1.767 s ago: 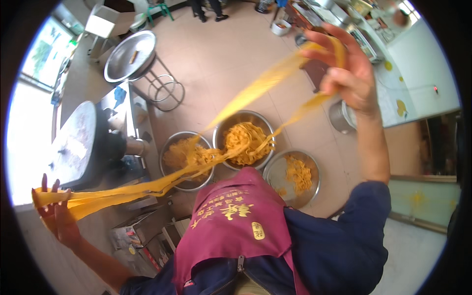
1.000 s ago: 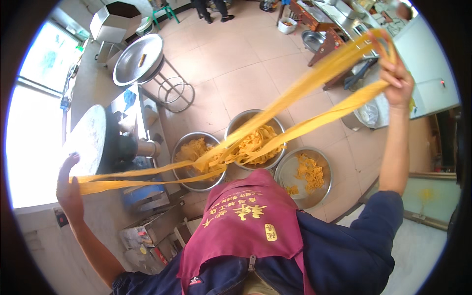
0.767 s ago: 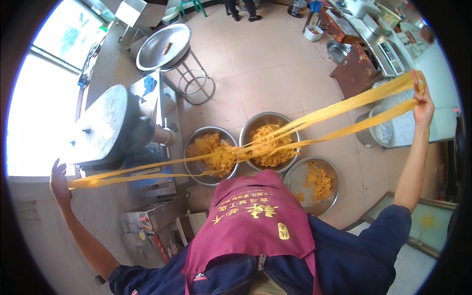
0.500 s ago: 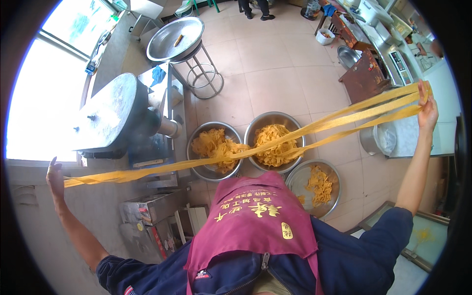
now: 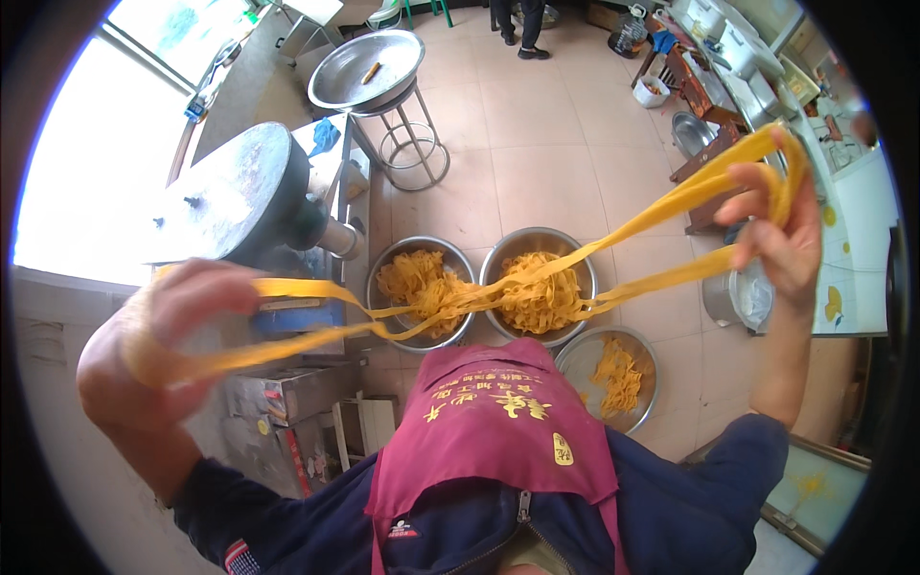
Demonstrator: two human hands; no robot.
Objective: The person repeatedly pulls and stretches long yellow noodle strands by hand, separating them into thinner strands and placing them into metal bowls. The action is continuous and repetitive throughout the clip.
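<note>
Long flat yellow noodles (image 5: 623,235) stretch across my front, looped over both hands and sagging where they cross in the middle. My left hand (image 5: 168,335), smeared by motion, has the strands wrapped round it at the left. At the upper right my right hand (image 5: 786,235) holds the other loop, its fingers curled and the strands passing over them. Below the strands, a left metal bowl (image 5: 379,326) and a right metal bowl (image 5: 586,251) each hold a heap of similar noodles. The strands hide part of both heaps.
A third metal bowl (image 5: 652,398) with fewer noodles stands nearer me. At left is a machine with a large metal hopper (image 5: 230,192). A wide basin (image 5: 402,62) sits on a metal stand. Another person's legs (image 5: 533,29) are at the back; a counter (image 5: 853,230) lies right.
Both hands have come inward and nearer the head camera. The noodles went from nearly taut to slacker, with their loops spread open. The view has shifted slightly.
</note>
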